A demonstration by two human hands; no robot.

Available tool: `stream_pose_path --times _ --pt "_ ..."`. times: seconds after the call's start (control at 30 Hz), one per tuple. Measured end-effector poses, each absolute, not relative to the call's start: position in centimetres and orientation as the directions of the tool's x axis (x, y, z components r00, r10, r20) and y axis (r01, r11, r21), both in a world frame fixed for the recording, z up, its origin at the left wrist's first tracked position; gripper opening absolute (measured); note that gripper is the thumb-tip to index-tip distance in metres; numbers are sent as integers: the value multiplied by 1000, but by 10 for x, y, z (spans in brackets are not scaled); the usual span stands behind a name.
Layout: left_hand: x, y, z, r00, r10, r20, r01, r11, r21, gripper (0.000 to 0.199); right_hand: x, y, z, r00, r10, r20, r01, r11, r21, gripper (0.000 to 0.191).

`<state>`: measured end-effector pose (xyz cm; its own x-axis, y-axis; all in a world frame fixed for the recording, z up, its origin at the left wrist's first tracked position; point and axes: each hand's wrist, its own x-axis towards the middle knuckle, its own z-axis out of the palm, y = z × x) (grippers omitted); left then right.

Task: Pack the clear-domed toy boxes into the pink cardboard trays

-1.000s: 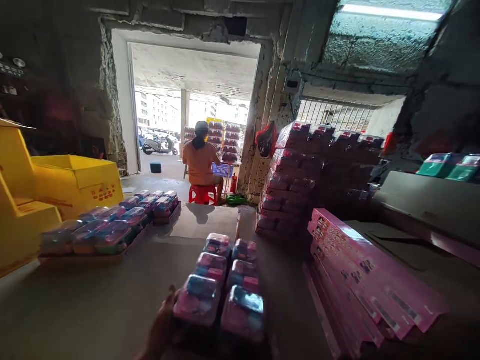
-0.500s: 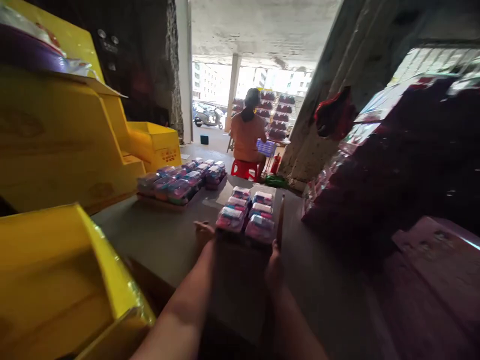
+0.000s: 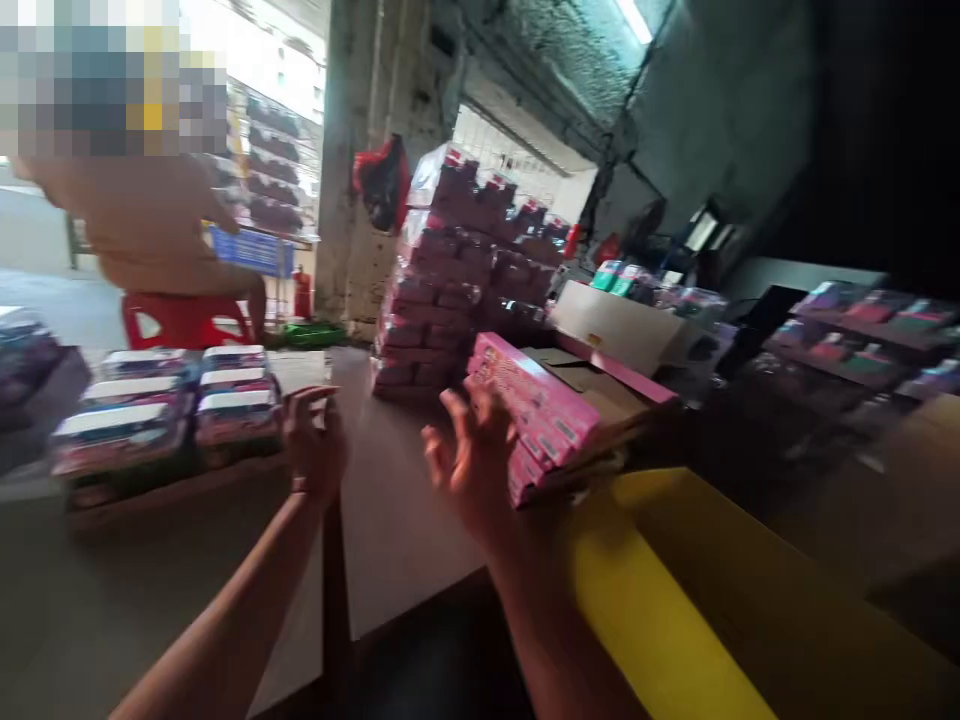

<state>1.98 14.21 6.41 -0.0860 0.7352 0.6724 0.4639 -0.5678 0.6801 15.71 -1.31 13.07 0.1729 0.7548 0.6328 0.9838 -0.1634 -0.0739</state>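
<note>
Just right of a tray of clear-lidded packs (image 3: 124, 420), my left hand (image 3: 313, 440) hovers with its fingers curled apart and nothing in them. My right hand (image 3: 472, 450) is raised over the grey table (image 3: 397, 500), fingers spread and holding nothing. Beyond its fingers lies a stack of pink printed boxes (image 3: 536, 410), with an open carton (image 3: 592, 375) beside it. Whether the right fingertips touch the pink boxes cannot be made out, as the picture is blurred.
A tall stack of wrapped packs (image 3: 431, 300) stands at the table's back. A yellow carton (image 3: 675, 590) is at the lower right. Further off at the left a person (image 3: 150, 220) sits on a red stool (image 3: 187, 318). More packs (image 3: 862, 340) fill the right.
The view has swung to the right. Both hands have come away from the tray of packs; the right one is now spread near the pink boxes.
</note>
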Motion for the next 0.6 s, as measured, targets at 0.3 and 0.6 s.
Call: stream_pose_path --times 0.3,0.6 --pt "214 55 107 407 865 292 -91 -280 956 45 300 -59 206 454 539 709 776 -631 -17 63" --pt "230 43 131 467 838 282 -73 -281 957 57 347 -77 248 487 601 634 758 -652 35 25"
